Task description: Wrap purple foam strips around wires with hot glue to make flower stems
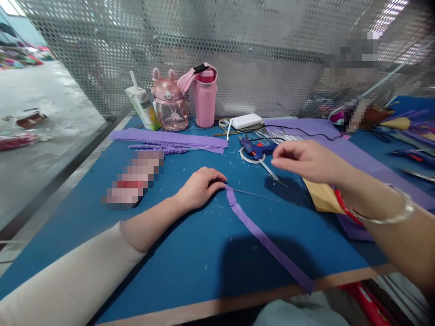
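My left hand (203,186) rests on the blue tabletop with thumb and forefinger pinched on the upper end of a purple fringed strip (260,234). The strip runs down toward the front edge, its far end hanging slightly over it. A thin wire (268,196) stretches right from the pinched end. Above the table, my right hand (306,159) is loosely curved, with a gap between thumb and fingers and nothing visible in it. Just left of it lies a blue glue gun (253,149) on a white ring (242,156), a glue-tipped nozzle or stick pointing toward me.
Flat purple strips (170,137) and a purple beaded-looking stem (156,147) lie at back left. Behind stand a drink carton (144,108), a clear-pink bottle (171,106) and a pink bottle (205,102). Purple sheets (360,167) and yellow paper (322,197) lie right, another person beyond.
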Demonstrator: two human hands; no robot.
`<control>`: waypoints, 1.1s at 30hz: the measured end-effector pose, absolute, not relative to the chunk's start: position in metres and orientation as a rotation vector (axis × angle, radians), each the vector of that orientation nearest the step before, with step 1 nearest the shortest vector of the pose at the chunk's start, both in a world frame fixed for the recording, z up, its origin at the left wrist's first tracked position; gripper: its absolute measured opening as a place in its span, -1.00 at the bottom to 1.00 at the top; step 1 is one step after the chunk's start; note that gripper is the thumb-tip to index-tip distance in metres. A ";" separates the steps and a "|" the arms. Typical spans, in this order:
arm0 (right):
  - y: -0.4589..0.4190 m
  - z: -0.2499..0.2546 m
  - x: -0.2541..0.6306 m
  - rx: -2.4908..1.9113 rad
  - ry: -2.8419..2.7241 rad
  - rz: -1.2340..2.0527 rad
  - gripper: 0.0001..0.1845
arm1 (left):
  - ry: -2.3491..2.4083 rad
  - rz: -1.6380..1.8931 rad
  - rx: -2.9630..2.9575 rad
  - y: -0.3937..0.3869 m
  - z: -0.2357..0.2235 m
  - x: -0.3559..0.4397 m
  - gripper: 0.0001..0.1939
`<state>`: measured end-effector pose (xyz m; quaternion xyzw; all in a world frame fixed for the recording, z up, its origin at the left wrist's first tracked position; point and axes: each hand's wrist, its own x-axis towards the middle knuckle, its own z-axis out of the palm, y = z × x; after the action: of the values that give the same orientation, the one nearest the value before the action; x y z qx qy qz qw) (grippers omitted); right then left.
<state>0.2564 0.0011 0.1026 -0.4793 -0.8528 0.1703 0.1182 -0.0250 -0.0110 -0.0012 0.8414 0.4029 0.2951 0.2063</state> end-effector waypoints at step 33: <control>0.069 0.046 0.257 -1.538 -2.335 -0.150 -0.54 | 1.136 0.799 2.332 -0.013 -0.001 -0.027 -0.80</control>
<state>0.2573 0.0692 0.0455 -0.5413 -0.8218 -0.0529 0.1701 -0.0266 -0.0132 -0.0010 0.8396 0.4089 0.2877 0.2122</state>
